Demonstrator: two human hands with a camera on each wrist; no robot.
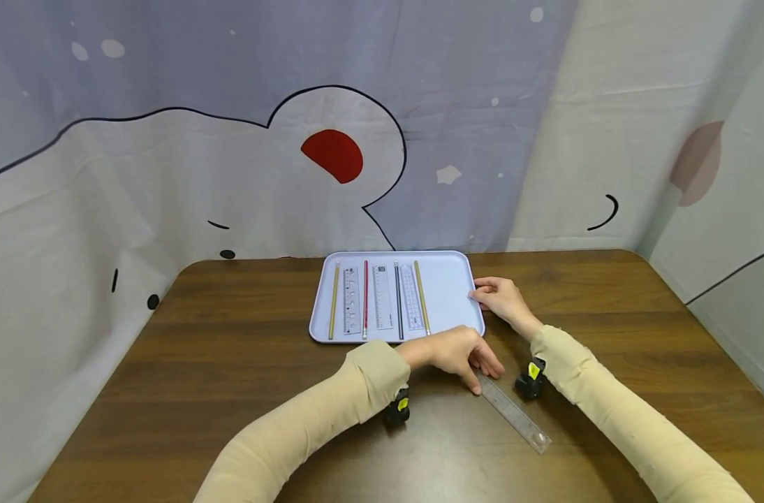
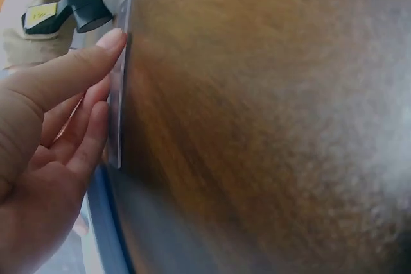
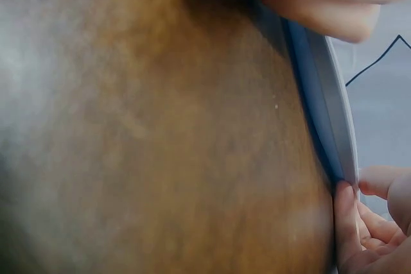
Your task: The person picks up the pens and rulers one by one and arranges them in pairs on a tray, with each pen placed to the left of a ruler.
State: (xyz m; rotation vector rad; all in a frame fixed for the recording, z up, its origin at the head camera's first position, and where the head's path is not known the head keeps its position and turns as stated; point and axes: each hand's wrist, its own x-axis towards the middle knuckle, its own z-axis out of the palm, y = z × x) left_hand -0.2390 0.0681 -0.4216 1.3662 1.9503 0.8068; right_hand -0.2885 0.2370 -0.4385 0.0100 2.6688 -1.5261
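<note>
Pickup of the clear ruler (image 1: pixel 514 412), flat on the table (image 1: pixel 231 377) before the tray (image 1: pixel 451 279), is underway: its far end is touched by straight left-hand fingers (image 1: pixel 476 374), while the tray's right rim is steadied by the right hand (image 1: pixel 498 297), fingers relaxed. A pinch is judged needed next.

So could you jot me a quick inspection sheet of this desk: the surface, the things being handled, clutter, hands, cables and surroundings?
Surface: brown wooden table, bare wood around the work.
Job's things: pale blue tray holding a row of rulers and thin sticks side by side; one clear ruler lies on the table in front of the tray.
Clutter: nothing seen.
Hands: left hand rests fingertips on the near end of the clear ruler, fingers fairly straight; right hand touches the tray's right rim.
Cables: nothing seen; only small black wrist cameras with yellow tags.
Surroundings: cloth backdrop, grey-blue and white, with black outlines and a red spot.
</note>
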